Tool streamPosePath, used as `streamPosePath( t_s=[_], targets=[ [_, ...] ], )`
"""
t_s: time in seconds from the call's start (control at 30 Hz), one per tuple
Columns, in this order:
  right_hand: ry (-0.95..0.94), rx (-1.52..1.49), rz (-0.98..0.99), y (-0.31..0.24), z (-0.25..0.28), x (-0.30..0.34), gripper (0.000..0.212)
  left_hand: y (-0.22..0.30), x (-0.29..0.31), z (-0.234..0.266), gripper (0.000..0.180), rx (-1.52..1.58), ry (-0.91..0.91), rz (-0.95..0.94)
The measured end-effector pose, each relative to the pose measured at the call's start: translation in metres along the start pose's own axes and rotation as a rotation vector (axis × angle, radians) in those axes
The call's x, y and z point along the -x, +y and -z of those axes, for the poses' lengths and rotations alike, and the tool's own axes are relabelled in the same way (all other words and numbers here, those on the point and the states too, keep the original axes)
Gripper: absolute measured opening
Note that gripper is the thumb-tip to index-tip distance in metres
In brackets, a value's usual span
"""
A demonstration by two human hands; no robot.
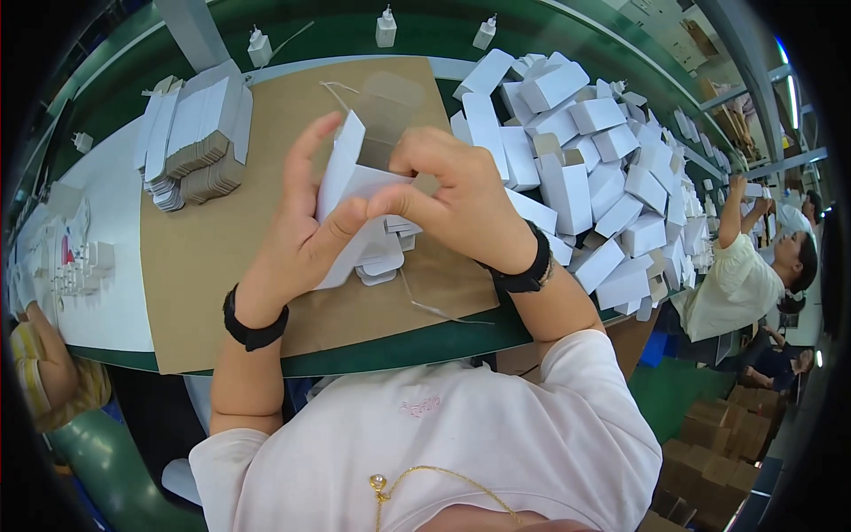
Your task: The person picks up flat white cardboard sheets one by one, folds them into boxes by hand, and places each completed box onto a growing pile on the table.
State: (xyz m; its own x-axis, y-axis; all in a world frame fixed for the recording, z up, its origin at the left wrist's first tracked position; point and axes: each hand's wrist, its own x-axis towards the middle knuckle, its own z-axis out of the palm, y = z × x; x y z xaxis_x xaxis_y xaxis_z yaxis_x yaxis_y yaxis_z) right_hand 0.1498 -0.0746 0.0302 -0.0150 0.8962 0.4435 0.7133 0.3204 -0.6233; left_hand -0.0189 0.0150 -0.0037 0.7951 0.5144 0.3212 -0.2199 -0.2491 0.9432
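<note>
Over a brown paper sheet (199, 301), my two hands hold an unfolded white carton (368, 183) with its grey-brown inside facing up and its end flaps standing up. My left hand (297, 226) grips the carton's left side, thumb on the near panel and fingers along the far left edge. My right hand (461, 191) pinches the right upper edge, its thumb on the near panel and bent fingers at the opening. Beneath the carton lie a few flat white cartons (381, 264), partly hidden by my hands.
A stack of flat white cartons (204, 120) lies at the far left, and a large heap of formed white boxes (567, 191) fills the right. White plug adapters (386, 28) stand on the green surface beyond. More small white parts (84, 266) sit left. Co-workers (740, 275) are at both sides.
</note>
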Motion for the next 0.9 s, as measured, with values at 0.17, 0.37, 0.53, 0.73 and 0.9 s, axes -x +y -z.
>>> streamPosePath(
  t_s=[0.17, 0.37, 0.53, 0.73, 0.9],
  targets=[
    [0.310, -0.852, -0.114, -0.013, -0.025, 0.003, 0.052, 0.002, 0.000, -0.023, 0.062, 0.073, 0.234, -0.224],
    [0.057, -0.891, -0.031, 0.029, -0.028, 0.013, 0.022, -0.006, 0.007, -0.019, 0.039, 0.066, 0.140, -0.036],
    [0.319, -0.347, 0.146, 0.003, -0.031, 0.001, 0.025, -0.005, 0.006, -0.018, 0.055, 0.263, 0.135, 0.027],
    [0.109, -0.559, -0.034, 0.009, -0.006, 0.000, 0.034, 0.000, 0.005, -0.008, 0.056, 0.125, -0.009, 0.075],
    [0.019, -0.838, -0.275, 0.011, -0.004, -0.005, 0.030, 0.000, 0.007, -0.003, 0.060, -0.024, 0.016, 0.042]
  ],
)
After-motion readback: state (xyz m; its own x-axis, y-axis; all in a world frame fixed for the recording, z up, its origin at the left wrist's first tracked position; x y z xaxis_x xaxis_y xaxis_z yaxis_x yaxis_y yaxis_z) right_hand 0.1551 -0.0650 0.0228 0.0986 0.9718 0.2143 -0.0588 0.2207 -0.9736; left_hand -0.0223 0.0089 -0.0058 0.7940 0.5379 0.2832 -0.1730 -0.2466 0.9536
